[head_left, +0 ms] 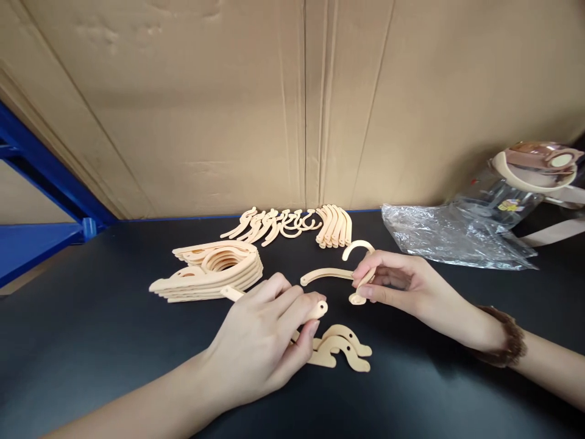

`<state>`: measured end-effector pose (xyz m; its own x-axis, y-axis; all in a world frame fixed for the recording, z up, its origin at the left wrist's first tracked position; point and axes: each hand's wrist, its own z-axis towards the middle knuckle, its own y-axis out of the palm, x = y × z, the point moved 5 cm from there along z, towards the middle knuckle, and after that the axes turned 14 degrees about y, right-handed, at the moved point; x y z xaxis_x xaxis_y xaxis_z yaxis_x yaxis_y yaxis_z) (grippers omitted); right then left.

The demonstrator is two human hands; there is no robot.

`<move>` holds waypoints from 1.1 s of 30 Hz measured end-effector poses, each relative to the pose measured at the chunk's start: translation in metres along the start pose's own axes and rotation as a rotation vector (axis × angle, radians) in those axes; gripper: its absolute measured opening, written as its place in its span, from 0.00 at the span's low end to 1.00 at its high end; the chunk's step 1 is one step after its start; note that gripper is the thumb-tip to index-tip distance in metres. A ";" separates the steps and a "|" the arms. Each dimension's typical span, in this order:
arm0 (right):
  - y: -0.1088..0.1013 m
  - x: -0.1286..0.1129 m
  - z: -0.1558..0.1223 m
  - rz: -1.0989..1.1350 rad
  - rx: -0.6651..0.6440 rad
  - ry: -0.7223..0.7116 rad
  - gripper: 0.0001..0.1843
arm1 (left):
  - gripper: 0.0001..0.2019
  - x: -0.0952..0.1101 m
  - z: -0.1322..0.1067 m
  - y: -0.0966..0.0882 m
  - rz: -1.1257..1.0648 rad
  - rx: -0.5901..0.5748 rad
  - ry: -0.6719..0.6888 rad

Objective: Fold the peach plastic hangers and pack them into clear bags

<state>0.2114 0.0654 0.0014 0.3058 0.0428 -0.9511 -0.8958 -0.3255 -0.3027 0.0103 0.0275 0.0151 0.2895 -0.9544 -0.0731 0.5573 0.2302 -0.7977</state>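
My left hand [269, 332] is closed around a beige curved hanger arm [232, 294], whose holed round end pokes out by the thumb. Between the thumb and fingers of my right hand [402, 281] is a beige hanger hook [359, 249], its curve upward and its rounded base pointing down. Just behind those fingers a single curved arm piece [325, 274] lies on the black table. Below my left hand lie flat wavy pieces with small holes [350, 347], partly covered by the hand. A stack of folded hangers [205, 274] sits to the left.
Along the back lie several wavy pieces [260, 225], loose hooks [292, 224] and a row of curved arms [334, 225]. A clear plastic bag [443, 235] and a transparent bottle [516, 189] with a strap stand at right. Cardboard [205, 110] walls the back; a blue frame [46, 164] is at left.
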 end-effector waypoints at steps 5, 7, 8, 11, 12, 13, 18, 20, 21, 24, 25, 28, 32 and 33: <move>0.006 0.000 -0.001 0.137 -0.101 0.060 0.06 | 0.13 0.000 -0.001 0.004 -0.019 -0.048 -0.020; 0.010 -0.001 -0.001 0.158 -0.125 0.066 0.05 | 0.13 0.002 -0.001 0.003 -0.015 -0.056 0.001; 0.011 -0.001 -0.001 0.166 -0.130 0.073 0.05 | 0.13 0.003 -0.001 0.002 -0.007 -0.057 0.014; 0.015 0.000 0.001 0.226 -0.153 0.087 0.04 | 0.14 0.005 -0.001 0.001 0.035 -0.071 0.053; 0.016 0.001 0.001 0.255 -0.168 0.091 0.04 | 0.14 0.005 -0.001 0.001 0.049 -0.075 0.060; 0.017 0.002 0.001 0.286 -0.185 0.094 0.04 | 0.13 0.005 -0.002 0.002 0.057 -0.076 0.064; 0.020 0.006 0.002 0.392 -0.248 0.138 0.04 | 0.14 0.003 -0.003 0.005 0.063 -0.053 0.086; 0.021 0.007 0.002 0.422 -0.266 0.159 0.05 | 0.15 0.003 -0.003 0.005 0.081 -0.048 0.087; 0.021 0.007 0.002 0.436 -0.275 0.166 0.06 | 0.15 0.003 -0.003 0.005 0.085 -0.051 0.085; 0.022 0.007 0.002 0.458 -0.300 0.175 0.07 | 0.14 0.003 -0.003 0.005 0.036 -0.075 0.069; 0.023 0.007 0.002 0.461 -0.306 0.177 0.07 | 0.14 0.003 -0.003 0.004 0.008 -0.081 0.064; 0.024 0.007 0.001 0.454 -0.318 0.191 0.07 | 0.15 0.003 -0.002 0.003 -0.034 -0.092 0.059; 0.024 0.007 0.001 0.419 -0.319 0.223 0.07 | 0.15 0.004 -0.001 0.003 -0.003 -0.123 0.081; 0.025 0.007 0.001 0.410 -0.322 0.226 0.06 | 0.15 0.004 0.000 0.003 0.006 -0.126 0.091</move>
<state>0.1913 0.0584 -0.0131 0.0467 -0.3393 -0.9395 -0.8229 -0.5462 0.1564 0.0130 0.0247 0.0119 0.2174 -0.9677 -0.1274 0.4524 0.2156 -0.8653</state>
